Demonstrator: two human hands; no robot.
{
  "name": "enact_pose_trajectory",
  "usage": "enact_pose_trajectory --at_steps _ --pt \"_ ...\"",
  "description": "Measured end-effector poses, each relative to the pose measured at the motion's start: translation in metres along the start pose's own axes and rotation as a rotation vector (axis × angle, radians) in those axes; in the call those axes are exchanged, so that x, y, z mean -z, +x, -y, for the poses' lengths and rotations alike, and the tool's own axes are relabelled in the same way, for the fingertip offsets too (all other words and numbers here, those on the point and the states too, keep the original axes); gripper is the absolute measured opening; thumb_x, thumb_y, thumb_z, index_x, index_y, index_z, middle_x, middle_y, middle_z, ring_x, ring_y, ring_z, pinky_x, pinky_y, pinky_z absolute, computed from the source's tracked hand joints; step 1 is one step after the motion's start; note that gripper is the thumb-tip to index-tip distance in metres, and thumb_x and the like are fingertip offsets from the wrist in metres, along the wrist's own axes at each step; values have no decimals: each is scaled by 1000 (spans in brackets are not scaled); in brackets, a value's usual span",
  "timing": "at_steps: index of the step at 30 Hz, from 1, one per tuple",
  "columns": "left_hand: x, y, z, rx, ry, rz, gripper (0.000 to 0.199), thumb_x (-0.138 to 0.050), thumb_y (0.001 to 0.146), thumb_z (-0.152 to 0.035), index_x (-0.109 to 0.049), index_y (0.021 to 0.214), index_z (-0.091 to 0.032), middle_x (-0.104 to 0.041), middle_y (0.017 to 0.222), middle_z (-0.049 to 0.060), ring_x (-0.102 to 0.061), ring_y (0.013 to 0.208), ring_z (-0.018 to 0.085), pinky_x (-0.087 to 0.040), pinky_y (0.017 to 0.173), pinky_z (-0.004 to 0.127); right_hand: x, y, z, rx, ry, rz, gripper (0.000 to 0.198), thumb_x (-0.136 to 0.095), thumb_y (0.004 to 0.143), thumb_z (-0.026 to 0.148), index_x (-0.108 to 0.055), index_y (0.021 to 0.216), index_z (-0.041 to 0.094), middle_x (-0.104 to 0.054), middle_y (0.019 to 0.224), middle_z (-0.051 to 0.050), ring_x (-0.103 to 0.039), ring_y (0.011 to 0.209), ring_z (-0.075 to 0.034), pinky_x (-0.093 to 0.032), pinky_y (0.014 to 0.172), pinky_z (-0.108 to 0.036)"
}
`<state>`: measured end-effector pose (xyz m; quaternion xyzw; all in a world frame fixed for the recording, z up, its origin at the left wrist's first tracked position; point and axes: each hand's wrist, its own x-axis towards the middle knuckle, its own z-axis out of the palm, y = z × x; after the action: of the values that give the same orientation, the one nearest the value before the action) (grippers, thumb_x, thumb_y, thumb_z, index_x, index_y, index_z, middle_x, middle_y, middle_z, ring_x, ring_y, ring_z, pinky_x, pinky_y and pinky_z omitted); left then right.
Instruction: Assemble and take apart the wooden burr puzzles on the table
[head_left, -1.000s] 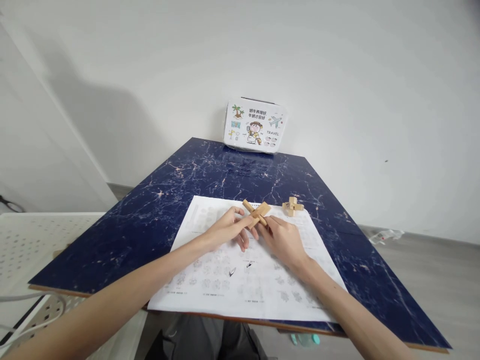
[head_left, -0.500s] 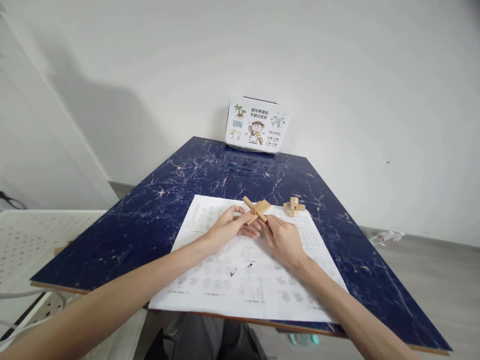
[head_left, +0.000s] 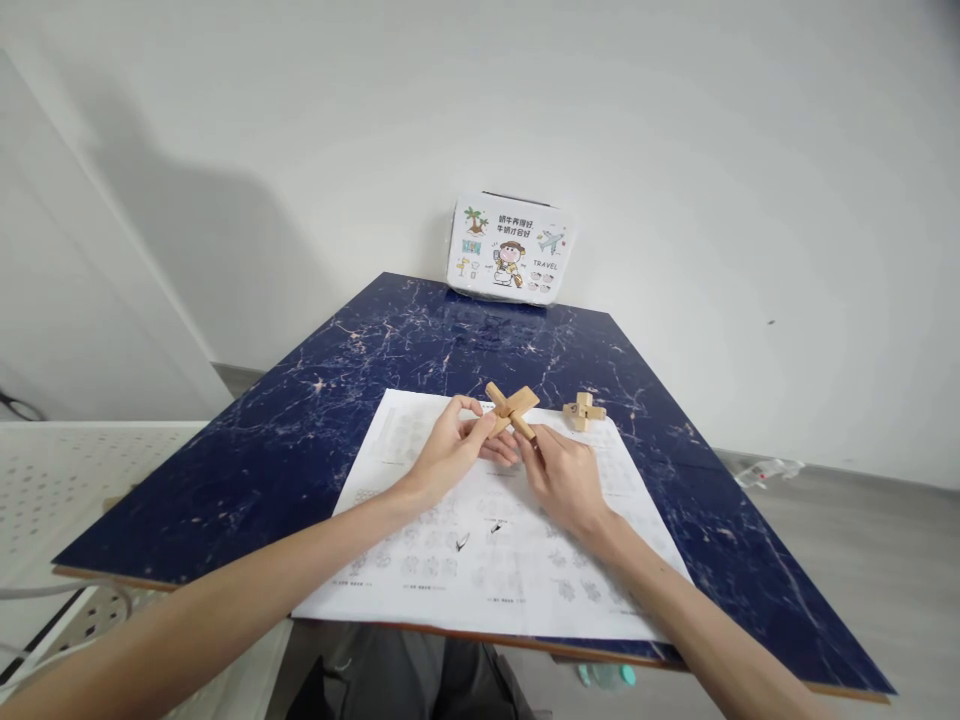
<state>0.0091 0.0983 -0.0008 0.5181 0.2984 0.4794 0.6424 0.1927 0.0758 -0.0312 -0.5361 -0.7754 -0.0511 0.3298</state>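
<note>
A wooden interlocking puzzle (head_left: 512,408), made of crossed light-brown bars, is held up over the top part of a printed paper sheet (head_left: 420,600). My left hand (head_left: 461,440) grips its lower left side between thumb and fingers, with other fingers curled beneath it. At its lower right bar, the bent fingers of my right hand (head_left: 559,470) pinch the end; part of their contact is hidden. A second wooden puzzle (head_left: 584,411), cross-shaped, rests at the sheet's upper right edge, apart from both hands.
The sheet lies on a dark blue marbled table (head_left: 315,440). At the back, a white cartoon-printed case (head_left: 510,250) leans near the wall. Two small dark-and-white marks or bits (head_left: 463,542) show mid-sheet. On the left stands a white perforated surface (head_left: 60,480).
The held puzzle has tilted slightly, showing its crossing bars more plainly. Both hands keep hold of it. The whole view has shifted a little.
</note>
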Motion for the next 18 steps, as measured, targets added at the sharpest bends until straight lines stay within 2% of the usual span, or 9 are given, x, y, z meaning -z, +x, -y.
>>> enact_pose_trajectory --at_steps 6,10,14,18 --pt "0 -1 -1 -7 11 -4 30 -66 99 -36 -40 100 -22 -79 82 5 -77 66 18 -63 70 34 1 0 0 -20 56 14 34 -39 105 30 -67 90 18 -71 76 -5 -58 59 -16 -32 57 -28" --pt "2 0 -1 31 0 3 30 -66 99 -37 -41 100 -22 -79 84 6 -77 65 19 -63 69 34 0 0 2 -99 120 18 38 -39 106 36 -64 81 19 -69 71 -5 -57 56 -15 -33 57 -28" --pt "4 1 -2 78 5 -9 27 -63 101 -40 -44 100 -21 -79 90 8 -77 65 18 -62 67 33 -1 3 3 -248 301 48 45 -42 105 46 -61 73 21 -66 64 -3 -56 54 -16 -35 56 -29" --pt "8 2 -4 88 14 -68 29 -62 101 -43 -44 100 -21 -77 93 8 -74 62 17 -59 61 31 0 9 -3 -499 664 78 48 -47 100 57 -65 77 20 -61 61 -1 -51 48 -15 -36 49 -28"
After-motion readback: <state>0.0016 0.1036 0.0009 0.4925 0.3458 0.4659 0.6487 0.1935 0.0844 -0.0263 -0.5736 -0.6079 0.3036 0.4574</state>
